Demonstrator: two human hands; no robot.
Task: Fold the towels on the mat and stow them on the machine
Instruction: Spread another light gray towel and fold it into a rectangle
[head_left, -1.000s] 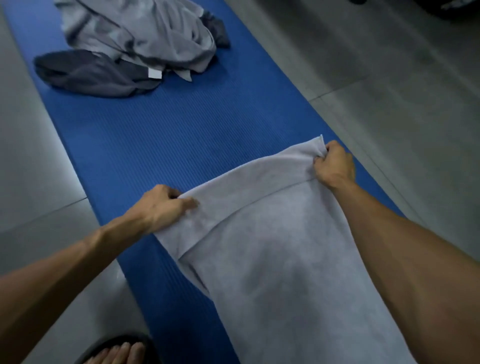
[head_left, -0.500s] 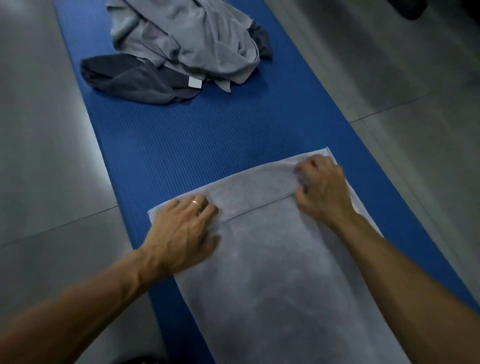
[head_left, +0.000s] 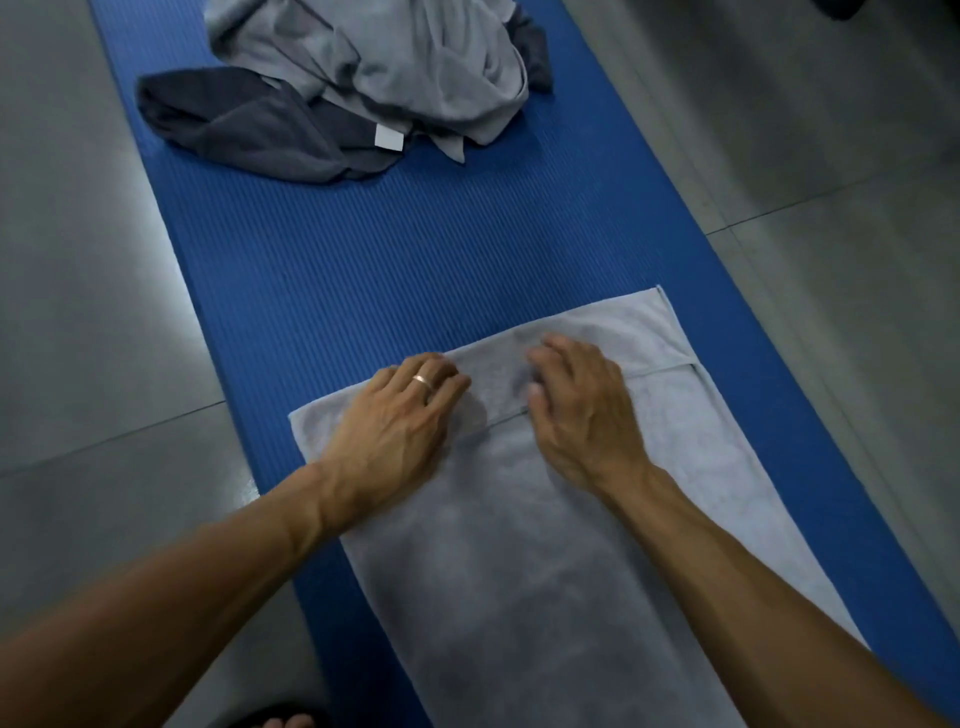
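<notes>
A light grey towel (head_left: 545, 545) lies flat on the blue mat (head_left: 363, 270), running from the bottom of the view up toward the middle, with its far end folded back on itself so a narrow band of doubled cloth crosses the top. The fold's hem runs slantwise from the left hand (head_left: 400, 431) up to the towel's right edge. Both hands rest palm down on this band, close together near its middle. The left hand lies flat with straight fingers pressed on the cloth, a ring (head_left: 423, 382) on 1 finger. The right hand (head_left: 582, 410) sits just beside it, fingers bent a little at the knuckles with the tips on the towel; neither hand pinches anything. The towel's far right corner lies just inside the mat's right edge, and its left edge lies near the mat's left edge, with a thin strip of blue showing. Beyond the towel a wide stretch of bare mat lies open up to a heap of crumpled cloth at the far end: a light grey pile (head_left: 415, 57) lying over a dark grey towel (head_left: 244, 124). A small white tag (head_left: 388, 137) shows at the front of the heap; no writing on it can be read. Grey floor (head_left: 78, 260) tiles flank the mat on both sides. At the bottom edge, left of the towel, toes (head_left: 285, 722) show in a dark sandal. The machine is not in view.
</notes>
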